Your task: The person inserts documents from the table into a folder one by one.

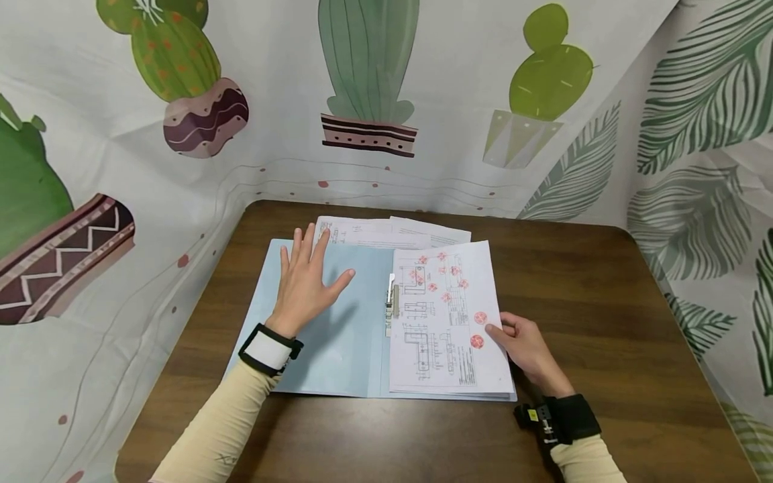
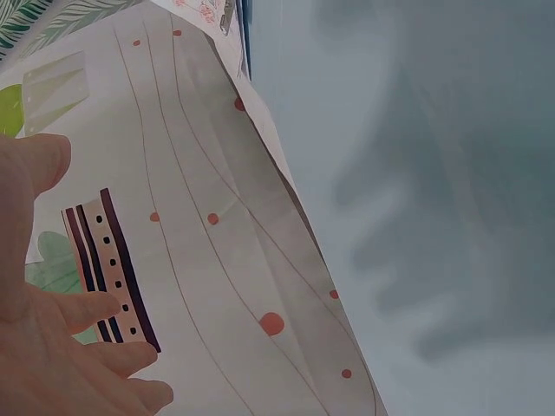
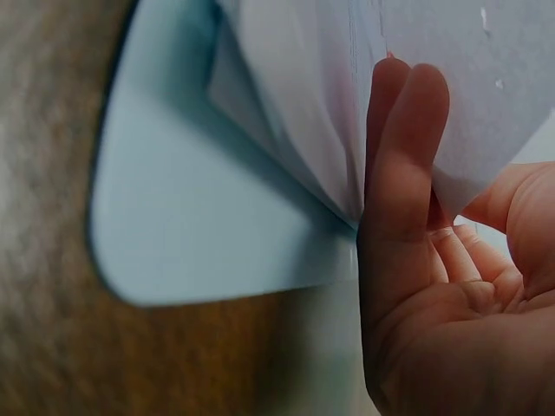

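Note:
A light blue folder (image 1: 338, 349) lies spread on the table, a metal clip (image 1: 393, 302) along its spine. Over its right half is a stack of white sheets (image 1: 447, 322) with technical drawings and red round stamps on top. My right hand (image 1: 528, 345) pinches the right edge of the sheets, thumb above and fingers beneath; in the right wrist view, the hand (image 3: 451, 286) has lifted sheet edges between thumb and fingers. My left hand (image 1: 304, 285) hovers with spread fingers over the bare left cover, casting a shadow on it, and holds nothing.
Behind the folder lie several loose printed papers (image 1: 362, 226), partly under its top edge. Everything rests on a dark brown wooden table (image 1: 574, 288). A white cloth (image 1: 453, 181) printed with cacti and leaves hangs along the far side and both sides.

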### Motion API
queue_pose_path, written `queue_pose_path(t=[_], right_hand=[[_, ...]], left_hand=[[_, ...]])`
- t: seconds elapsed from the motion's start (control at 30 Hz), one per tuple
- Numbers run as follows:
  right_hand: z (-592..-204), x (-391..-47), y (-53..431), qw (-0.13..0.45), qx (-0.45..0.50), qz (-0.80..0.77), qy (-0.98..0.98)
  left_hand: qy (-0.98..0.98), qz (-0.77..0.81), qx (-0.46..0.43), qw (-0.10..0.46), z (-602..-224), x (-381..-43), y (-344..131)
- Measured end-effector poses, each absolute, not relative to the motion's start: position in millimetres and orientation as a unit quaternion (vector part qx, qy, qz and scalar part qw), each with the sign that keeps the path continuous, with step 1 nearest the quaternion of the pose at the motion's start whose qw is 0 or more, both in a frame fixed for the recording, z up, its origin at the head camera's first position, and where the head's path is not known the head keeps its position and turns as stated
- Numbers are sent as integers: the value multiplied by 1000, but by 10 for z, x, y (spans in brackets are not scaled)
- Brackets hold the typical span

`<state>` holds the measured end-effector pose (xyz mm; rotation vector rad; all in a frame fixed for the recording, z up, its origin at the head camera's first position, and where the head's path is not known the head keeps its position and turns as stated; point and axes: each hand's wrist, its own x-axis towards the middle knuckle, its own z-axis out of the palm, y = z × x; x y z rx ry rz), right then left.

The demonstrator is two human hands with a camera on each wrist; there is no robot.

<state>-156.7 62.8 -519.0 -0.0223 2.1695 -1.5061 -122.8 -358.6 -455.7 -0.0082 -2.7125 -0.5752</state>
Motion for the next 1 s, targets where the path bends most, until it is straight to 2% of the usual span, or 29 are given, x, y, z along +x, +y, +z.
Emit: queue_pose_path(t=[1.0], right_hand=[[-5229,-1561,600,227,-34,-501,834]], left_hand=[[-964,-200,2,175,-4587,-1236,-3559]])
